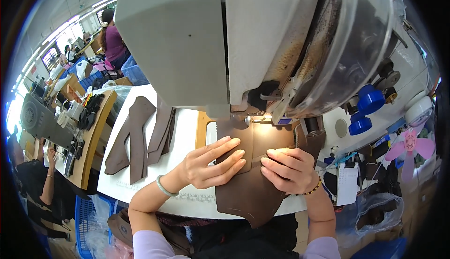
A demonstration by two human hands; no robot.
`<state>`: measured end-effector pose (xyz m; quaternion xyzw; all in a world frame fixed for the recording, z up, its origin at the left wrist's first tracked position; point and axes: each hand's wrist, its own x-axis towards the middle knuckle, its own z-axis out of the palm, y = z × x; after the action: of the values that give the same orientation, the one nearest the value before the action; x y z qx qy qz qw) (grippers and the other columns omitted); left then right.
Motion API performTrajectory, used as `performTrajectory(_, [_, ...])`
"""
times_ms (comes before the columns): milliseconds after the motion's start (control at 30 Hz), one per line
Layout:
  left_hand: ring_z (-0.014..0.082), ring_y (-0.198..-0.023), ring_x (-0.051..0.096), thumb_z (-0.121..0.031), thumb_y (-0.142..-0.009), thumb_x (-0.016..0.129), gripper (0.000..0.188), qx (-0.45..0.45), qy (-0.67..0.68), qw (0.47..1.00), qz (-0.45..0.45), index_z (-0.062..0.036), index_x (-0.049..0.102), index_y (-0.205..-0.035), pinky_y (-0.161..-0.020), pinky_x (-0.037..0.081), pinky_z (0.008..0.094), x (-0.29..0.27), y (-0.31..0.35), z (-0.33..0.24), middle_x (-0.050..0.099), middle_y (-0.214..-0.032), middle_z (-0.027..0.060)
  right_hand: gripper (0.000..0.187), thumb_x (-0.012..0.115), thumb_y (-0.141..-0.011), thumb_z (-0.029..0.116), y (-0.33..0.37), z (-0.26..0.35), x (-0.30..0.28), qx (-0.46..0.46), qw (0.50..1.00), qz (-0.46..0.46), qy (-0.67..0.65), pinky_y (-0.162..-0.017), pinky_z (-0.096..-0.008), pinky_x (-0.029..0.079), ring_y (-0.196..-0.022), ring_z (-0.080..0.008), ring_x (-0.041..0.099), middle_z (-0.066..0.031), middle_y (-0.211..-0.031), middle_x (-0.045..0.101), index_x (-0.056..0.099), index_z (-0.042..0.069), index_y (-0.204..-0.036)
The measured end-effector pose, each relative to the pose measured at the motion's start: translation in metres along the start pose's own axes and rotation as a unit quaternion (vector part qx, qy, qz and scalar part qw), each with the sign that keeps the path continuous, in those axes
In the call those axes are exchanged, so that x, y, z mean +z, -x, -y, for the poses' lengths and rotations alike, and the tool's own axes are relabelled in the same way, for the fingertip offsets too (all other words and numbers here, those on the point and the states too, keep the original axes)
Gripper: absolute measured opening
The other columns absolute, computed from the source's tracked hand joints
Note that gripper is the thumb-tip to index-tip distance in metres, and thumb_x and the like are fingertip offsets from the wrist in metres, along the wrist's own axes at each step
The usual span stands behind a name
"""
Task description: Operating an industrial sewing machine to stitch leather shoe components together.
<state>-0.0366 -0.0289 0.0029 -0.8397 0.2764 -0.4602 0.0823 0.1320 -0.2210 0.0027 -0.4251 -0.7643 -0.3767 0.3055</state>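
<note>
A brown leather piece lies under the lit head of a sewing machine, its pointed lower end hanging over the table's near edge. My left hand rests on its left side, fingers stretched flat over a smaller brown panel edge. On the right side my right hand presses the leather with bent fingers held together; its thumb is hidden. Both hands are just in front of the needle area, where the needle itself is hard to make out. Left of my left hand, several brown strips lie on the white table.
Blue knobs and a pink fan are at the right, above a clear plastic bag. A blue crate stands at lower left. Beyond it, a co-worker's arm shows near a wooden-edged bench.
</note>
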Motion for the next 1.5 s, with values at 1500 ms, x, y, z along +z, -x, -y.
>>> performTrajectory(1500, [0.0266, -0.098, 0.065, -0.009, -0.071, 0.069, 0.03, -0.15, 0.042, 0.987, -0.034, -0.0005, 0.07, -0.1, -0.087, 0.058, 0.0406, 0.02, -0.003, 0.008, 0.065, -0.101, 0.0093, 0.026, 0.061, -0.076, 0.016, 0.011, -0.015, 0.017, 0.138, 0.99, -0.016, 0.008, -0.082, -0.0352, 0.052, -0.086, -0.0182, 0.06, -0.0009, -0.095, 0.066, 0.069, 0.01, -0.099])
